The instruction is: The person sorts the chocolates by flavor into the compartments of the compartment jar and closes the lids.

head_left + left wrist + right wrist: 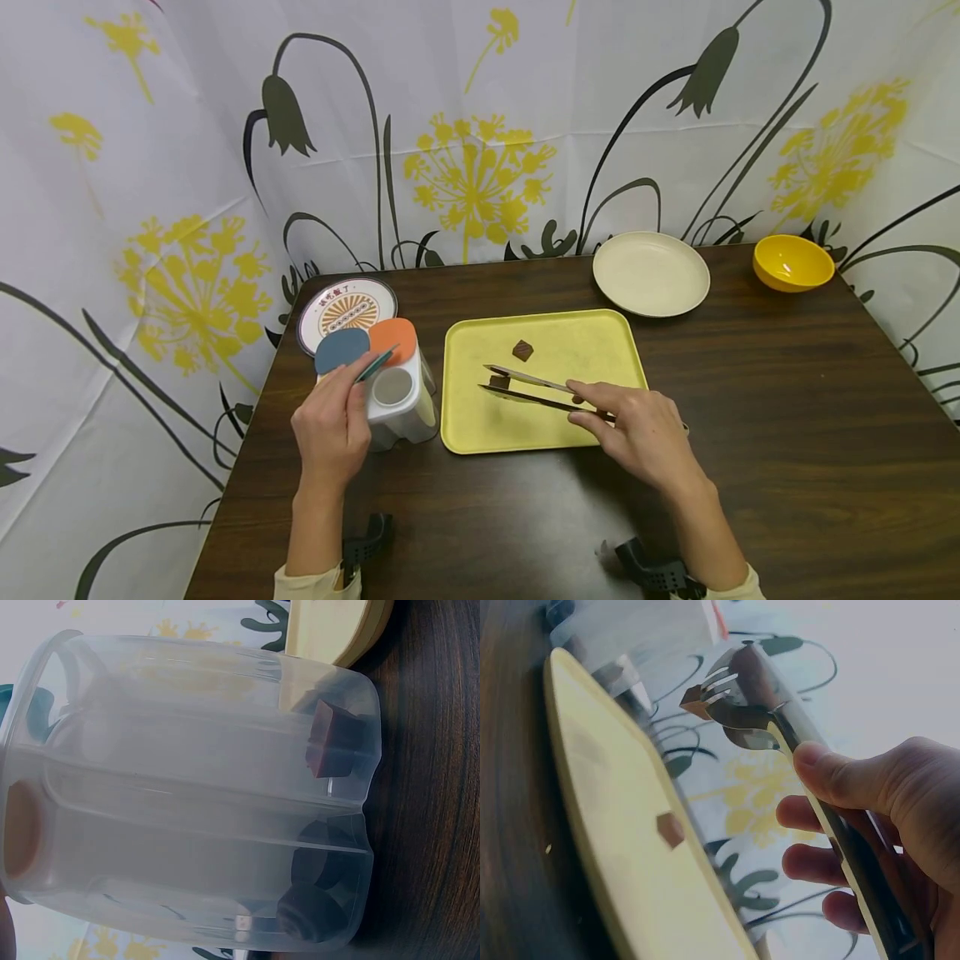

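My left hand (pixel 332 423) pinches a teal lid (pixel 377 364), tilted up over a clear-walled divided container (pixel 405 417). Blue (pixel 341 350) and orange (pixel 393 337) lids cover the compartments behind, and a round opening shows at the front right. Through the wall in the left wrist view, a brown block (pixel 335 742) and dark rounded pieces (pixel 311 911) lie at the bottom. With my right hand (pixel 648 425) I hold metal tongs (pixel 532 379), one tip fork-shaped; a chocolate piece (pixel 694 702) is between their tips, over the yellow tray (pixel 465 425). Another chocolate square (pixel 522 350) lies on the tray.
A patterned plate (pixel 311 325) stands behind the container at the left. Toward the back right are a cream plate (pixel 651 275) and a yellow bowl (pixel 793 265). A flowered cloth (pixel 480 75) hangs along the far edge of the dark wooden table (pixel 787 433).
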Demonstrator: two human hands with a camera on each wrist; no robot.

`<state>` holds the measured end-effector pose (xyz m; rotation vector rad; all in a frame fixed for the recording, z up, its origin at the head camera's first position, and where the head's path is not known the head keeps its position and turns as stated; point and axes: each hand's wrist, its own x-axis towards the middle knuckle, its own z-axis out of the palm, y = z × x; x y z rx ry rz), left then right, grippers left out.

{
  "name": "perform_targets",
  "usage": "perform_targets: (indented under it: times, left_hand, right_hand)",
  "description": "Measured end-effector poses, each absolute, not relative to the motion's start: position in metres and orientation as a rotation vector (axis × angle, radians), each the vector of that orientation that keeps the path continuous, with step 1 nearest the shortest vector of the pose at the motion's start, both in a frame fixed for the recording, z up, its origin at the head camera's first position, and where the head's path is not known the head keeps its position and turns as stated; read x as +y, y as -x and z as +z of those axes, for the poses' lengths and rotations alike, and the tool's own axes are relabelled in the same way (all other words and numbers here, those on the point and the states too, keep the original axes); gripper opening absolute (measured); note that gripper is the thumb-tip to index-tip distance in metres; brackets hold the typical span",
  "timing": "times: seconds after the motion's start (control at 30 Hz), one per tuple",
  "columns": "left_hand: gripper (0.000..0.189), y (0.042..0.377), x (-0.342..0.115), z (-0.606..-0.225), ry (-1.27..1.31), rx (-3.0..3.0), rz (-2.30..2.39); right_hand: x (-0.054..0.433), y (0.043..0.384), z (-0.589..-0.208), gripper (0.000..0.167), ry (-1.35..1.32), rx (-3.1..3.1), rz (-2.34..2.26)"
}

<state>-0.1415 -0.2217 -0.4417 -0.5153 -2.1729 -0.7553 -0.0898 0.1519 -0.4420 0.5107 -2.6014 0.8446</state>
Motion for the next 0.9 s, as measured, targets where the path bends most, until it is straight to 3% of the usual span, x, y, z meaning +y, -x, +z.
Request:
perform_targets:
  times: [0.4, 0.9]
  left_hand:
    - [0.033, 0.142, -0.221, -0.441, 0.515, -2.163, -0.746]
    - [0.033, 0.141, -0.221, -0.438, 0.532, -2.156, -0.759]
  right_hand:
    - [0.121, 0.101, -0.416, 0.041, -0.745, -2.379, 0.884]
    - [0.079, 0.108, -0.408, 0.042, -0.819, -2.305, 0.878]
